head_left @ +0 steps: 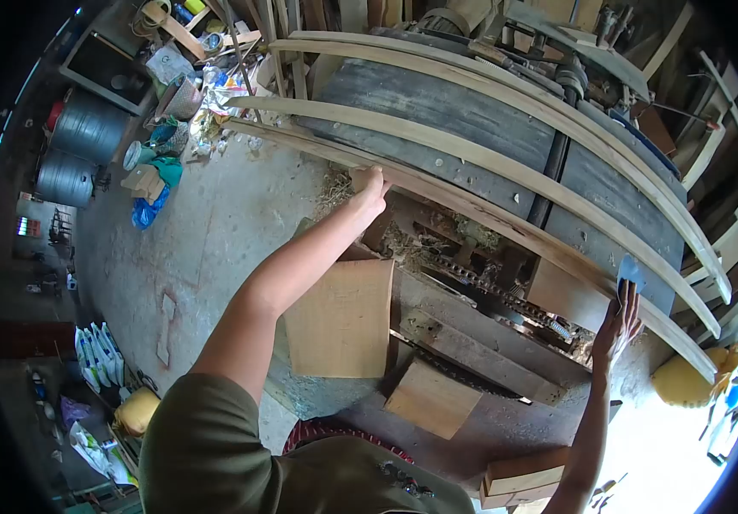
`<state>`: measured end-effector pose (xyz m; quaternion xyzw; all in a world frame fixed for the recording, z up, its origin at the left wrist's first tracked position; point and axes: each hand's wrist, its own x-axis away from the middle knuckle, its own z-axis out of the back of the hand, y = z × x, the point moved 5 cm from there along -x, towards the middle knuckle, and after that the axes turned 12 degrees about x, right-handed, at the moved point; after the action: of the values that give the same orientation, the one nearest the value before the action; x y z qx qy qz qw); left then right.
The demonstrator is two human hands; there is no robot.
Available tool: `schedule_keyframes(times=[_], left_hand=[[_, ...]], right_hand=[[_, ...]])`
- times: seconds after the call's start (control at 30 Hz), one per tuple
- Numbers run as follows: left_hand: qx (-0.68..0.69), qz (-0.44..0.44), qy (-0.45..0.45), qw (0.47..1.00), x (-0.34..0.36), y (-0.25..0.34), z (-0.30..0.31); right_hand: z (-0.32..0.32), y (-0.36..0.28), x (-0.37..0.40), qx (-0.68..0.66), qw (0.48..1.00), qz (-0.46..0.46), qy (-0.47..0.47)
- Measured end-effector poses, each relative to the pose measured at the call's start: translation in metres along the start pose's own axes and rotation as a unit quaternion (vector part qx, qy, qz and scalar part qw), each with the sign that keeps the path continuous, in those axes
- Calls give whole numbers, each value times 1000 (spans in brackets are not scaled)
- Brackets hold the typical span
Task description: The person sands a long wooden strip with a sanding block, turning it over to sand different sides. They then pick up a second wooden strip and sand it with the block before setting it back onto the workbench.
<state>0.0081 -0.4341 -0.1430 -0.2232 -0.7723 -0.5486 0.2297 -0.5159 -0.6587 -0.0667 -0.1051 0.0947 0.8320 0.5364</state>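
Note:
Long wooden strips lie across a dark machine table [412,98]. My left hand [370,186] is closed round the nearest strip [489,212], left of its middle, at the table's front edge. Toward the strip's right end, my right hand [617,324] has its fingers stretched out, close to a light blue flat piece [631,272]; how it touches that piece is unclear. Behind the near strip lies a pale strip [463,147], and more strips [549,111] run farther back.
Below the strip an open machine frame shows a chain [489,295] and wood shavings. Cardboard [341,319] stands by my left arm. Metal drums [90,127] and bags are at the left, a yellow container [681,379] at the right. Machine parts [570,77] stand at the back.

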Motion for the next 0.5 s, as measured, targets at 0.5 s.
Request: schedule_keyframes(times=[0.5], left_hand=[[-508, -472, -396, 602, 88, 29, -118]], right_hand=[[9, -5, 3, 8, 1000, -19, -23]])
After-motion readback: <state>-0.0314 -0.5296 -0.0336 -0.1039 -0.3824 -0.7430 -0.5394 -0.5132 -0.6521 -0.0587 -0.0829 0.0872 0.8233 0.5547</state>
